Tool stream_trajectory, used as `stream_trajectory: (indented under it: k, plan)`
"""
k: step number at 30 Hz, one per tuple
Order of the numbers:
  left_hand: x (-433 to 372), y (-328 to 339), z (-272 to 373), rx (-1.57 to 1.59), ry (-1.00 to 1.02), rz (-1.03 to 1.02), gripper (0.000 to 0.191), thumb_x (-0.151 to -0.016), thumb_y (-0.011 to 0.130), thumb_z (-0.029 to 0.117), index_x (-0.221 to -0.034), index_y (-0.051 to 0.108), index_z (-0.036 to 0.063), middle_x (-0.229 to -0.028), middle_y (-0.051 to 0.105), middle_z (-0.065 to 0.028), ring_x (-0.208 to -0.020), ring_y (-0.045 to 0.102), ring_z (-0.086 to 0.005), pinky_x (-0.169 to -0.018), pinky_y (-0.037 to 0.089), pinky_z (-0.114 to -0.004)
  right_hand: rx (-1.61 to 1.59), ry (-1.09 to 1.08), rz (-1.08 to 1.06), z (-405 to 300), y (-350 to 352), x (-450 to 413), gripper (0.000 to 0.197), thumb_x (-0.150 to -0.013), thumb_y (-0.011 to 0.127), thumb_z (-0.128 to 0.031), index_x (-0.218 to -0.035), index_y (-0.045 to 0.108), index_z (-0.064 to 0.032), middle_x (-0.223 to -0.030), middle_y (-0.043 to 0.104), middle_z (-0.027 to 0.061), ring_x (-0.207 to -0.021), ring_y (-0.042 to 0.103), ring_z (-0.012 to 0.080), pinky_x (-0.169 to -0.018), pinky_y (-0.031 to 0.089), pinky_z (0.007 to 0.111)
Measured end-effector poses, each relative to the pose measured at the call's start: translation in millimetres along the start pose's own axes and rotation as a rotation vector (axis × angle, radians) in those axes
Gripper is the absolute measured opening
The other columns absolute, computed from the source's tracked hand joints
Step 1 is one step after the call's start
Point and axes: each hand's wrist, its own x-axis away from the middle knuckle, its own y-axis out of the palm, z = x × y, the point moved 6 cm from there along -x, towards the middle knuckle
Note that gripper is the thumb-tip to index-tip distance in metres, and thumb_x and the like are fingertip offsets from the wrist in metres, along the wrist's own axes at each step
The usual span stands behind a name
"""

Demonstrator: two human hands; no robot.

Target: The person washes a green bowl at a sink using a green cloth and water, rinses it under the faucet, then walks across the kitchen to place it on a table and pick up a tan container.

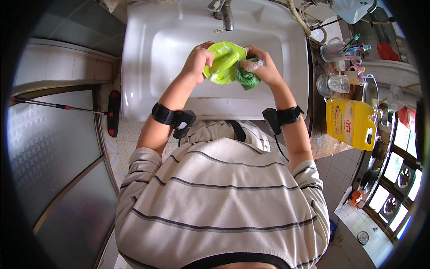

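Over the white ceramic sink [168, 60], my left hand [199, 60] grips the left rim of a lime-green, round, plastic lid-like piece [224, 62] with a long raised ridge across its middle. White suds cling to its face. My right hand [263, 65] holds a soapy green cloth [248, 76] against the right edge of the same piece. Suds coat the right fingers, and some of them are hidden behind the cloth and the rim. Beyond both hands stands a metal faucet [227, 20], with no water seen running from it.
On the wooden counter [319, 138] at right stand a yellow detergent jug [349, 122], a clear jar [324, 84], and a clear cup [339, 83]. Toothbrushes [352, 43] rest in a clear cup behind them. A broom [113, 114] leans at left beside a frosted door [57, 134].
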Motion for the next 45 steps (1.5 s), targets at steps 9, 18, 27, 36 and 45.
stream_trajectory:
  k: [9,18,27,36,45]
  plan:
    - [4.2,5.0,-8.2,0.202,0.130,0.123,0.044,-0.052,0.034,-0.003,-0.092,0.051,-0.0037,-0.084,0.055,-0.0113,-0.072,0.053,-0.0194,-0.065,0.045,-0.024,-0.043,-0.063,0.273,1.1,-6.3,2.6,0.030,-0.070,0.063,-0.010,-0.096,0.054,0.0001,-0.081,0.053,0.0015,-0.076,0.049,0.0089,-0.072,0.041,0.023]
    - [9.0,10.6,-4.8,0.209,0.146,0.052,0.051,-0.049,0.034,-0.005,-0.097,0.051,-0.0042,-0.087,0.054,-0.0097,-0.071,0.052,-0.0157,-0.061,0.042,-0.020,0.379,-0.147,0.354,-53.9,-10.7,9.0,0.028,-0.068,0.065,-0.013,-0.090,0.059,0.0031,-0.078,0.060,0.0107,-0.073,0.058,0.0163,-0.071,0.045,0.028]
    - [4.1,5.8,3.3,-0.023,0.180,-0.043,0.047,-0.052,0.037,-0.004,-0.096,0.051,-0.0024,-0.081,0.055,-0.0055,-0.059,0.046,-0.0085,-0.045,0.031,-0.016,0.614,-0.282,0.340,-64.3,-10.3,8.2,0.029,-0.067,0.063,-0.024,-0.084,0.063,-0.0003,-0.076,0.061,0.0150,-0.068,0.059,0.0292,-0.064,0.047,0.031]
    - [0.8,-6.9,-1.7,-0.101,0.173,0.007,0.041,-0.052,0.037,-0.005,-0.090,0.052,-0.0010,-0.078,0.055,-0.0045,-0.056,0.043,-0.0079,-0.042,0.028,-0.017,0.557,-0.077,0.362,-42.1,-7.5,2.3,0.027,-0.068,0.063,-0.023,-0.082,0.064,-0.0006,-0.070,0.061,0.0156,-0.060,0.059,0.0265,-0.060,0.047,0.030]
    - [7.9,-14.0,-9.2,-0.108,0.140,-0.003,0.036,-0.052,0.036,-0.005,-0.083,0.053,-0.0003,-0.075,0.054,-0.0037,-0.057,0.044,-0.0082,-0.042,0.029,-0.017,0.446,0.054,0.340,-26.1,-4.6,-4.8,0.025,-0.069,0.063,-0.022,-0.078,0.064,0.0013,-0.060,0.058,0.0130,-0.054,0.056,0.0182,-0.057,0.046,0.029]
